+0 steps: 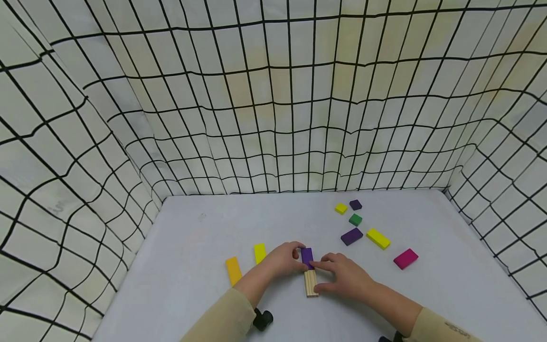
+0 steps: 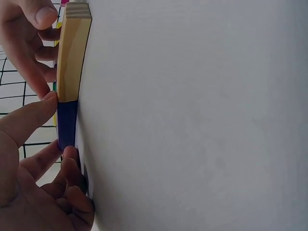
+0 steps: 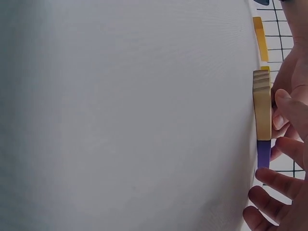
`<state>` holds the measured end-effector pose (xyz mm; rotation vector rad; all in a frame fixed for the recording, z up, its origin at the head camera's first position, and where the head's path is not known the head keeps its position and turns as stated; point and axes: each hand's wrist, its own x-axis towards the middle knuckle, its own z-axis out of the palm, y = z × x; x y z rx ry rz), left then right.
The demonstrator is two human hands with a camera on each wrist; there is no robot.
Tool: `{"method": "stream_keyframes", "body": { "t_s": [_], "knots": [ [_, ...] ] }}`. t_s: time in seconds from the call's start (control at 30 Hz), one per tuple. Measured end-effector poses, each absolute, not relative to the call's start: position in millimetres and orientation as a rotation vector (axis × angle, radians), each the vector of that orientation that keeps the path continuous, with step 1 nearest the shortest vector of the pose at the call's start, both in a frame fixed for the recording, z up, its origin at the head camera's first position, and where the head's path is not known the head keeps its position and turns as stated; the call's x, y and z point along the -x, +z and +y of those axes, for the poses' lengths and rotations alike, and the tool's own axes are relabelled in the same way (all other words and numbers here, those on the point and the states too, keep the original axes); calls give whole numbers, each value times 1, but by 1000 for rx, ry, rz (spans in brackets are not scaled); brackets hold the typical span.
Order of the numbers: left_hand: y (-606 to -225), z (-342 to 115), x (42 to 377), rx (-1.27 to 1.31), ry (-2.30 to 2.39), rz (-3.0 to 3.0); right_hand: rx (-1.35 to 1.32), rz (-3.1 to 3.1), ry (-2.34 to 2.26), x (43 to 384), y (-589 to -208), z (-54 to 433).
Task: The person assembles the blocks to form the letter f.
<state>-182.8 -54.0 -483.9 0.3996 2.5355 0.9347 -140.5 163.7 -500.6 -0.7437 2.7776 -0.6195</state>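
Observation:
A purple block (image 1: 306, 255) and a plain wooden block (image 1: 311, 285) lie end to end on the white table, the purple one farther away. My left hand (image 1: 283, 259) pinches the purple block, thumb near the joint and a finger at its far end, as the left wrist view shows. Over the right side of the pair is my right hand (image 1: 348, 278), its fingers spread and loosely bent. One fingertip meets the purple block, while the thumb is beside the wooden block. In the right wrist view, the wooden block (image 3: 263, 110) shows a striped end.
Left of the hands lie an orange block (image 1: 232, 270) and a yellow block (image 1: 259, 252). At right are a purple block (image 1: 352, 236), a yellow block (image 1: 378, 238) and a magenta block (image 1: 406, 259). Smaller pieces, including a green one (image 1: 355, 219), lie behind. Black netting (image 1: 273, 109) surrounds the table.

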Motion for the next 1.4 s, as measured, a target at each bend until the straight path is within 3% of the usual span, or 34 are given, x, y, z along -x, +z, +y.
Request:
{"method": "stream_keyframes", "body": {
  "t_s": [1.4],
  "knots": [
    [-482,-53,171,-391,851,2574,732,2804,-569,138,-498,156]
  ]
}}
